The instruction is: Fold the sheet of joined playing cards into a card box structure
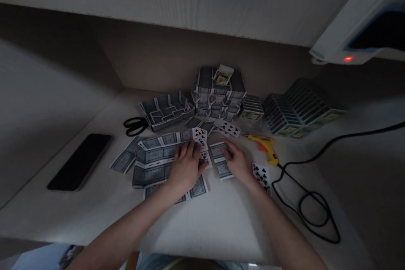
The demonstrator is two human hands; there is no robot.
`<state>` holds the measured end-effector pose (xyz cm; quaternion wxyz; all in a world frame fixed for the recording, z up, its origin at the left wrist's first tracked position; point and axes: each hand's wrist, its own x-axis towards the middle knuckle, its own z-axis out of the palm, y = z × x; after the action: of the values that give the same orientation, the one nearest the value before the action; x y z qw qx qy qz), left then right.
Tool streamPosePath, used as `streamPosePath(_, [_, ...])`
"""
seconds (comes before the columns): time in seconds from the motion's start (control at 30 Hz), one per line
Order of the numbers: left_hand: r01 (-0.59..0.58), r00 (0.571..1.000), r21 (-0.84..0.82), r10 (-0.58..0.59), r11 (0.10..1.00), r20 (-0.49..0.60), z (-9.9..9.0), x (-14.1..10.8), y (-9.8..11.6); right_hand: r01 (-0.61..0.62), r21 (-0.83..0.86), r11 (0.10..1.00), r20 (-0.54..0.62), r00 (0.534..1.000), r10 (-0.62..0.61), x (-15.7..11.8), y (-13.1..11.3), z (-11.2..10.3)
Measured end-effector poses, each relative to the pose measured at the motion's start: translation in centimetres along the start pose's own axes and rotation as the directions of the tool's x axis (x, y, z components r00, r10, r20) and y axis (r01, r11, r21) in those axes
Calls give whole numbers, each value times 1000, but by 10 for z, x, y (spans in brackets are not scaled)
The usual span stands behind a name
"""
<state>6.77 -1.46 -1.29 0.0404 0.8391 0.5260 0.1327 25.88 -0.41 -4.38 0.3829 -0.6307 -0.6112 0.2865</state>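
Under dim light at a pale desk [221, 228], a person's left hand [186, 164] lies palm down across a folded card panel [152, 158] left of the desk's middle, its fingers released and slightly spread, fingertips near face-up cards [200, 133]. The right hand [236, 160] touches a strip of cards [222, 168], backs up, just beside the panel; its fingers bend at the strip's far end, though whether they pinch it cannot be told. Toward the desk's far edge stand a card tray [167, 112] and a stack of card-built boxes [218, 97] topped by a small open carton [223, 75]. Black scissors [136, 125] lie beside the tray, a phone [80, 162] near the left edge, and a yellow glue gun [267, 145] right of the hands, close to its looped black cable [316, 194]
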Motion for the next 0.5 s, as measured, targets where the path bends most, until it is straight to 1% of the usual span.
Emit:
streamPosePath(0.1, [-24,1000,-11,24,1000,0,-1,-3,-1,0,0,1000,1,1000,0,0,-2,1])
streamPosePath(0.27, [-88,995,-28,89,996,39,-2,-7,-1,-26,-48,999,-1,1000,26,0,-1,4])
streamPosePath(0.5, [-62,998,-55,63,997,29,-1,-6,2,8,-124,992,-66,998,-16,0,-1,6])
